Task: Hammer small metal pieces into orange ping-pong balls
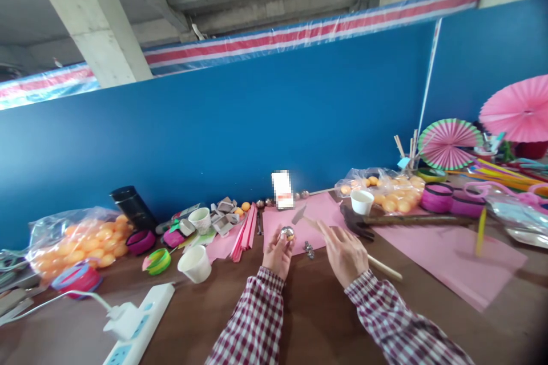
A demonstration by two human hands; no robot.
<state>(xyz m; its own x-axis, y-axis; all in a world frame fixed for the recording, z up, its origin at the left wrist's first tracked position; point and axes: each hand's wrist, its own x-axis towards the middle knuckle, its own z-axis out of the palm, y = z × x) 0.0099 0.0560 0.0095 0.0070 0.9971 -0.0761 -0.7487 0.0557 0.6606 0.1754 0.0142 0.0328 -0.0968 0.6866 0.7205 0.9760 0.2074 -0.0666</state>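
Note:
My left hand point(277, 255) is closed around a shiny silver ball point(287, 231) at the middle of the table, its fingertips on the sides. Some orange shows low on the ball. To the right, my right hand point(346, 255) grips a long, pale wooden-handled tool point(387, 268). Its flat grey head point(298, 214) points left, just above and apart from the ball. Between the hands, a small clump of silvery pieces point(309, 250) rests at the edge of a pink sheet point(312, 235).
Bags of orange balls point(81, 242) stand left and right. A hammer point(419, 220), white cup point(362, 202), paper cup point(194, 264) and power strip point(143, 328) surround the work area. Behind rises a blue partition point(240, 125); pink fans point(450, 144) stand far right.

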